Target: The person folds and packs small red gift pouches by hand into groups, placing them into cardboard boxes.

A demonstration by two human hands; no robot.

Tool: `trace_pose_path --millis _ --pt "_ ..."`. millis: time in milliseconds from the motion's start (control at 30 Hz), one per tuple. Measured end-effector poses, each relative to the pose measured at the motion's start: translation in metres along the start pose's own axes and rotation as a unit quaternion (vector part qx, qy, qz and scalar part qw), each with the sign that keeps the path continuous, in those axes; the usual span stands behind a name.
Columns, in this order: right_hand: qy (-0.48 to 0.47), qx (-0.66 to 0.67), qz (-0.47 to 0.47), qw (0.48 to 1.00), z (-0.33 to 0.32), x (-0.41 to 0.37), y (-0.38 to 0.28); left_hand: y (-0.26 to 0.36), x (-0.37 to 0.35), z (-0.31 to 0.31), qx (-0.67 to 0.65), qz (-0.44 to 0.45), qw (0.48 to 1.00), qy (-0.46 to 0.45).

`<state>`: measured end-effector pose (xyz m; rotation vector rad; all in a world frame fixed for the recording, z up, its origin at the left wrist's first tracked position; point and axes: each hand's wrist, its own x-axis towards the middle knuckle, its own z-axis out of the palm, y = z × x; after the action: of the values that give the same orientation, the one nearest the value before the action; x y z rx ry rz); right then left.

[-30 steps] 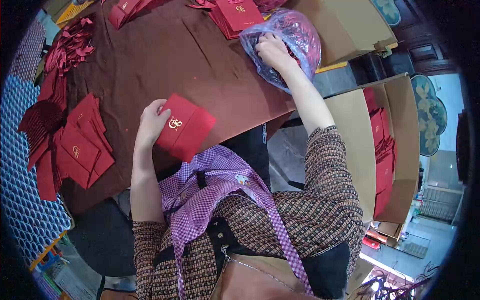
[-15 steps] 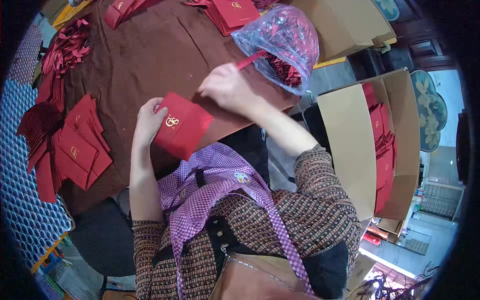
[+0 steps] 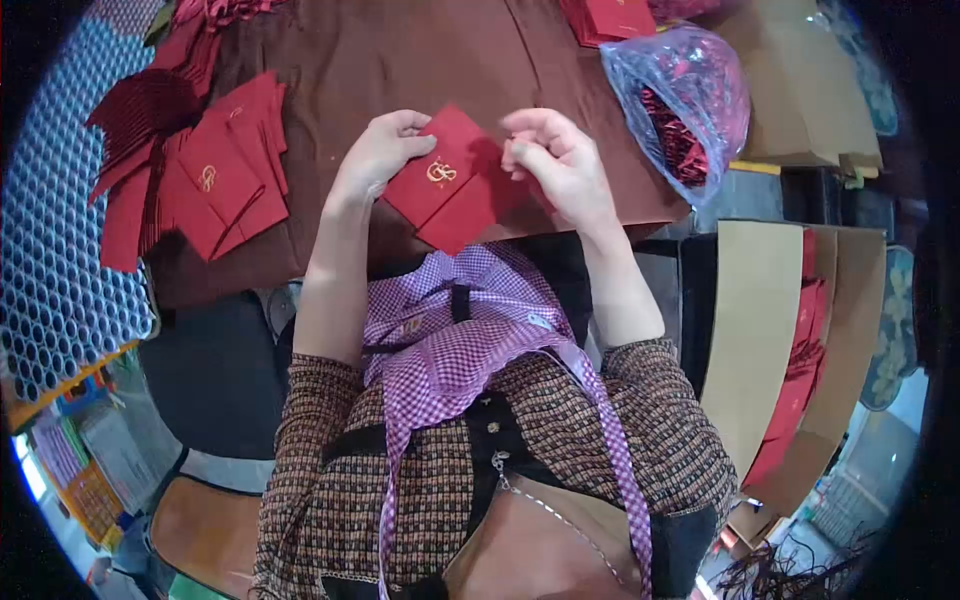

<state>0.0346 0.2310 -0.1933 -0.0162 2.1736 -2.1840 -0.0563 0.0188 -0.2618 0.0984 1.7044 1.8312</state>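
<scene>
A brown-clothed table (image 3: 400,50) stretches beyond the left grip (image 3: 375,155). A blue-and-white patterned surface (image 3: 50,250) lies well to its left. An open cardboard box (image 3: 760,340) stands to the right of the right grip (image 3: 560,165), nearer than the table's edge.

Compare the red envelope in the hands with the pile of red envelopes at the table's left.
The held envelope is single, while the pile is many overlapping envelopes. The held envelope is gripped by the left hand with the right hand at its other edge; the pile lies untouched on the brown table. Both are red with a gold emblem.
</scene>
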Motion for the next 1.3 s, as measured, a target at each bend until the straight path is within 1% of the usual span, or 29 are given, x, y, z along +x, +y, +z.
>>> trace_pose_path --millis 33,100,167,233,267,333,400,467,533,600,667,800,833,900,933,967,1067,1133,1200,1300 --pt "0.014 -0.034 0.009 0.999 -0.002 0.000 -0.002 0.001 -0.002 0.001 -0.002 -0.002 1.000 0.006" --pt "0.017 -0.057 0.001 0.998 0.000 0.002 0.003 0.004 -0.008 0.004 0.005 -0.004 1.000 -0.014" --pt "0.023 -0.081 -0.005 0.996 0.001 0.003 0.005 0.008 -0.015 0.010 -0.017 -0.009 1.000 -0.017" --pt "0.040 -0.202 -0.113 0.972 0.006 0.007 0.008 0.010 -0.016 0.013 0.005 0.009 1.000 -0.029" --pt "0.048 -0.251 -0.112 0.960 0.007 0.008 0.011 0.010 -0.017 0.014 0.004 0.007 1.000 -0.029" --pt "0.047 -0.263 -0.095 0.959 0.009 0.007 0.013 0.012 -0.018 0.015 -0.021 0.011 0.999 -0.034" --pt "0.044 -0.277 -0.079 0.956 0.009 0.007 0.015 0.015 -0.020 0.018 -0.013 0.009 0.999 -0.042" --pt "0.044 -0.243 -0.045 0.968 0.008 0.005 0.020 0.016 -0.020 0.018 -0.007 0.007 0.999 -0.050" --pt "0.047 -0.235 -0.030 0.970 0.010 0.002 0.017 0.015 -0.019 0.018 0.037 0.008 0.996 -0.078" --pt "0.052 -0.228 -0.014 0.972 0.010 -0.001 0.018 0.015 -0.019 0.018 0.037 0.004 0.996 -0.081" --pt "0.056 -0.277 -0.050 0.958 0.008 -0.002 0.022 0.013 -0.017 0.018 0.038 0.001 0.996 -0.085" --pt "0.062 -0.292 -0.049 0.953 0.008 -0.004 0.028 0.010 -0.014 0.020 0.097 0.011 0.992 -0.081" --pt "0.065 -0.303 -0.059 0.949 0.008 -0.005 0.028 0.010 -0.014 0.021 0.125 0.018 0.989 -0.073" --pt "0.069 -0.312 -0.068 0.945 0.010 -0.005 0.027 0.013 -0.014 0.025 0.137 0.014 0.987 -0.080" --pt "0.069 -0.327 -0.089 0.938 0.011 -0.005 0.025 0.014 -0.014 0.027 0.149 0.011 0.985 -0.087" --pt "0.068 -0.341 -0.110 0.931 0.011 -0.005 0.024 0.016 -0.015 0.030 0.149 0.010 0.985 -0.087" --pt "0.078 -0.353 -0.124 0.924 0.012 -0.004 0.027 0.021 -0.018 0.037 0.150 0.012 0.984 -0.090" --pt "0.081 -0.356 -0.135 0.921 0.012 -0.004 0.029 0.023 -0.019 0.041 0.106 -0.003 0.991 -0.087" --pt "0.086 -0.381 -0.159 0.907 0.012 -0.004 0.030 0.023 -0.019 0.041 0.117 -0.005 0.989 -0.086" --pt "0.087 -0.372 -0.147 0.912 0.012 -0.006 0.031 0.018 -0.016 0.042 0.119 -0.003 0.990 -0.081"
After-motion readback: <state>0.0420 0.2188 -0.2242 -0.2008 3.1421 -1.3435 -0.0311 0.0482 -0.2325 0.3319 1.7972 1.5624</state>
